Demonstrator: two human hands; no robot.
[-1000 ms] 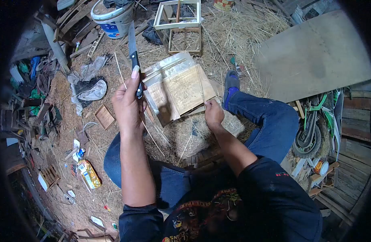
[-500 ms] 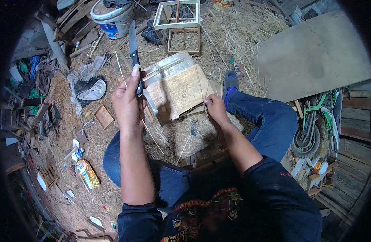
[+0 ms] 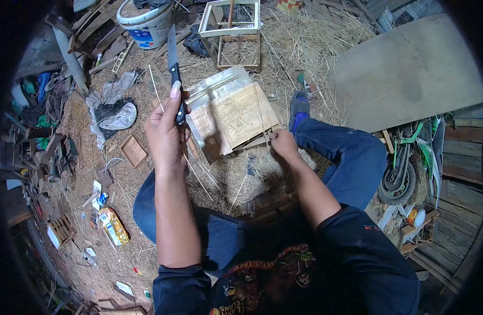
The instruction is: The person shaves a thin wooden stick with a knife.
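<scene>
My left hand (image 3: 166,128) is raised, closed round the black handle of a knife (image 3: 173,55) whose blade points up and away. A thin pale strip (image 3: 156,86), like split bamboo, also passes through this hand, its ends above and below the fist. Lower and to the right, my right hand (image 3: 283,143) is closed, its fingers pinching a thin strip (image 3: 261,113) at the near right edge of the wooden board (image 3: 241,113). The fingertips partly hide what they grip. That board lies in front of me, on a paler panel (image 3: 212,84).
Beyond the board stands a wooden frame (image 3: 230,32), with a white bucket (image 3: 144,26) to its left. A large flat sheet (image 3: 409,73) lies at the right above a motorbike wheel (image 3: 397,181). A small wooden tray (image 3: 134,151) and a yellow packet (image 3: 114,226) lie on the left.
My right hand has shifted slightly down and to the right at the board's edge. My left hand with the knife has hardly moved.
</scene>
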